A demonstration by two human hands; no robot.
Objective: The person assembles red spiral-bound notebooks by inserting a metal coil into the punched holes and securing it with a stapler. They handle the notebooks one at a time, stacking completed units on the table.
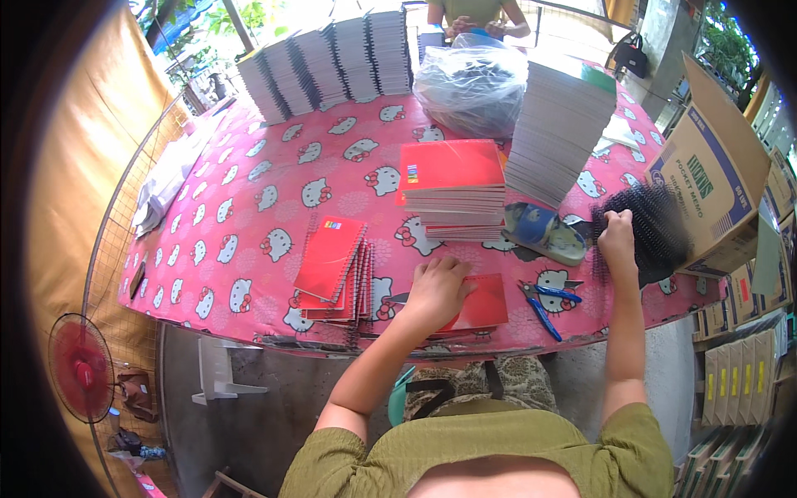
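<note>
Leftmost, well to the left of the left hand's fingers: a fanned stack of red-covered notebooks with wire spirals [330, 259] on the pink, cat-patterned desk [266, 199]. We count these as done. Far beyond those fingers, tall rows of white-paged notebooks with dark spirals [332, 65] look bound too.

Left hand [437, 288]: fingers loosely spread, resting on a red, flat-covered notebook [486, 303], not clenched. This is the piece in hand; we can't see a finished spiral on it, so we judge it unfinished.

Just beyond the left fingers: a thick stack of red-covered pads [455, 170], no coil that we can see, probably left to do. Farther right, beyond it, a tall white block of stacked paper [558, 129]; binding unclear to us.

Between both hands' fingers: blue-handled metal cutters [544, 305], lying unheld.

Right hand [616, 246]: fingers bent at a heap of black wire coils [649, 228]; we can't tell if one is grasped. Plenty of coils left.
</note>
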